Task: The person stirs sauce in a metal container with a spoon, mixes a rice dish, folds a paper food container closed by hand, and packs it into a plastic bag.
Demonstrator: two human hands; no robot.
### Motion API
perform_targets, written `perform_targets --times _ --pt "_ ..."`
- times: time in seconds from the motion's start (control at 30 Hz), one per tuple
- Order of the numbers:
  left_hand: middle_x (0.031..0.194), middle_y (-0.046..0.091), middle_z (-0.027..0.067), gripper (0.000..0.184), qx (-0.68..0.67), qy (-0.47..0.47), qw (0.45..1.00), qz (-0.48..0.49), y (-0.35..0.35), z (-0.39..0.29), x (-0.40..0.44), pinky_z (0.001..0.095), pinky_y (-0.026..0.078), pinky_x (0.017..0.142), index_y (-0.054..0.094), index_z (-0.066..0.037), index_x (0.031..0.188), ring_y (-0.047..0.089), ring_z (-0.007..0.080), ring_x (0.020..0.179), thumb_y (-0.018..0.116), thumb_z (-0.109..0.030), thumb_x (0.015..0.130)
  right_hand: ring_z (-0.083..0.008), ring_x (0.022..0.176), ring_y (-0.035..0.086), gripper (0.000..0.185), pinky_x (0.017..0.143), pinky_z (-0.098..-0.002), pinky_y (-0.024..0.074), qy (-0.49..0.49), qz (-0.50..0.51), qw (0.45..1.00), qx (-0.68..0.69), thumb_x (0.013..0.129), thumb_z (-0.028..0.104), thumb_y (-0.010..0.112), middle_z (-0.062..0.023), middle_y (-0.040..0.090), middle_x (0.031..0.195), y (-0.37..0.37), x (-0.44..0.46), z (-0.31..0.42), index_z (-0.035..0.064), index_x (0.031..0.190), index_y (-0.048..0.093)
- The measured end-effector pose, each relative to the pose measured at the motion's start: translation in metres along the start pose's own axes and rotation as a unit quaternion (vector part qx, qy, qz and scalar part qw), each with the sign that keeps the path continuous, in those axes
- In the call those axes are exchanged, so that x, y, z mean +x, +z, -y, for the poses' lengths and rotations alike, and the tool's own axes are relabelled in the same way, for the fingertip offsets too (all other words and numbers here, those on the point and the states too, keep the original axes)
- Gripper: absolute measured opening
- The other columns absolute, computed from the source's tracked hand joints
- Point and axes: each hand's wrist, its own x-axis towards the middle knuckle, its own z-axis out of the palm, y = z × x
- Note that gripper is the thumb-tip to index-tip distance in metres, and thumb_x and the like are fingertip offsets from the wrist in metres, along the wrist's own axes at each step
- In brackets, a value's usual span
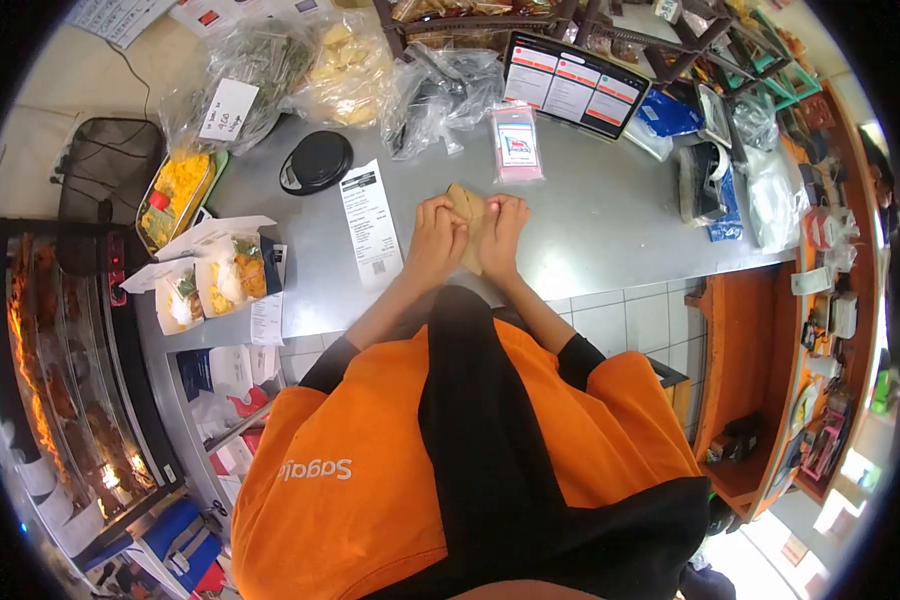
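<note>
Between both hands, above the front part of the steel table, is a small folded piece of brown paper or card [467,205]. My left hand [438,237] grips its left side with curled fingers. My right hand [501,232] pinches the right side, fingertips bent in toward the fold. Fingers cover part of the piece, so its exact kind is hidden. A long printed receipt [371,222] lies flat just left of my left hand. Beyond my right hand rests a clear pack of pink sheets [517,145] with a printed label.
At the left stand open food boxes [220,280] with rice, near a tray of yellow food [177,195]. A round black device [317,162] sits behind the receipt. Plastic bags [345,70] and a tablet [574,84] line the back. A glass warming cabinet [75,370] is far left.
</note>
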Motion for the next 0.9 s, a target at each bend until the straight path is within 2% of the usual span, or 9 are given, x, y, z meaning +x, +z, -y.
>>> perform_targets --times 0.13,0.27,0.33,0.37,0.5,0.57,0.67,0.73,0.9 --pt "0.106 0.043 0.0195 0.021 0.008 -0.031 0.999 0.013 -0.004 -0.004 0.002 0.0423 0.036 0.088 0.049 0.003 0.093 0.042 0.0362 0.101 0.060 -0.006 0.078 -0.0312 0.088 0.041 0.013 0.080 -0.0411 0.0320 0.024 -0.019 0.999 -0.013 0.092 0.011 0.042 -0.0156 0.049 0.091 0.003 0.000 -0.005 0.0011 0.092 0.050" --pt "0.105 0.045 0.0177 0.024 0.029 -0.007 1.000 0.006 -0.005 -0.002 -0.002 0.0406 0.038 0.085 0.048 0.001 0.090 0.044 0.0336 0.096 0.061 -0.009 0.073 -0.0315 0.089 0.042 0.011 0.081 -0.0423 0.0321 0.023 -0.022 0.999 -0.016 0.091 0.011 0.044 -0.0159 0.049 0.092 -0.002 0.001 -0.001 0.0022 0.093 0.050" --pt "0.105 0.045 0.0169 0.025 0.036 0.013 0.999 -0.002 -0.007 -0.001 -0.003 0.0407 0.039 0.084 0.048 0.001 0.090 0.045 0.0331 0.095 0.062 -0.010 0.072 -0.0324 0.093 0.042 0.011 0.083 -0.0445 0.0315 -0.076 0.029 0.994 -0.079 0.090 0.012 0.047 -0.0160 0.049 0.095 -0.010 0.003 0.002 0.0032 0.096 0.051" --pt "0.105 0.046 0.0165 0.025 0.047 0.021 0.999 0.003 -0.008 -0.001 -0.002 0.0408 0.040 0.083 0.048 0.001 0.089 0.046 0.0334 0.094 0.063 -0.011 0.072 -0.0324 0.093 0.042 0.011 0.083 -0.0445 0.0315 -0.078 0.030 0.994 -0.077 0.090 0.012 0.047 -0.0160 0.049 0.095 -0.012 0.005 0.000 0.0032 0.096 0.051" --pt "0.102 0.050 0.0163 0.023 0.070 0.012 0.997 -0.012 -0.001 0.004 -0.007 0.0404 0.043 0.082 0.051 0.000 0.086 0.049 0.0354 0.091 0.063 -0.014 0.073 -0.0360 0.101 0.041 0.019 0.089 -0.0461 0.0300 -0.131 0.167 0.974 -0.081 0.085 0.017 0.054 -0.0174 0.049 0.100 -0.017 0.009 -0.013 0.0045 0.099 0.053" --pt "0.100 0.052 0.0179 0.021 0.003 -0.026 0.999 -0.036 -0.009 -0.006 -0.007 0.0403 0.043 0.082 0.052 0.000 0.085 0.050 0.0365 0.091 0.062 -0.013 0.072 -0.0348 0.106 0.041 0.022 0.090 -0.0484 0.0285 -0.189 0.218 0.953 -0.096 0.083 0.022 0.057 -0.0175 0.048 0.106 -0.028 0.014 -0.018 0.0070 0.099 0.054" --pt "0.102 0.051 0.0161 0.019 -0.026 -0.034 0.997 -0.071 -0.014 -0.012 -0.011 0.0402 0.043 0.083 0.052 -0.002 0.089 0.049 0.0351 0.097 0.062 -0.009 0.074 -0.0324 0.103 0.042 0.023 0.088 -0.0472 0.0270 -0.181 0.285 0.939 -0.069 0.081 0.024 0.060 -0.0141 0.048 0.108 -0.039 0.023 -0.002 0.0083 0.097 0.057" --pt "0.103 0.049 0.0149 0.018 -0.084 -0.049 0.994 -0.057 -0.014 -0.013 -0.010 0.0393 0.044 0.082 0.053 -0.002 0.089 0.050 0.0344 0.098 0.062 -0.007 0.074 -0.0309 0.103 0.041 0.024 0.088 -0.0457 0.0260 -0.169 0.311 0.928 -0.115 0.080 0.025 0.061 -0.0121 0.047 0.108 -0.038 0.028 0.003 0.0082 0.096 0.058" --pt "0.105 0.046 0.0142 0.019 -0.122 -0.067 0.988 -0.063 -0.018 -0.014 -0.010 0.0387 0.044 0.082 0.053 -0.003 0.088 0.050 0.0333 0.096 0.063 -0.006 0.073 -0.0299 0.101 0.041 0.022 0.087 -0.0453 0.0260 -0.151 0.345 0.911 -0.168 0.077 0.023 0.064 -0.0117 0.047 0.107 -0.048 0.035 0.027 0.0061 0.089 0.059"
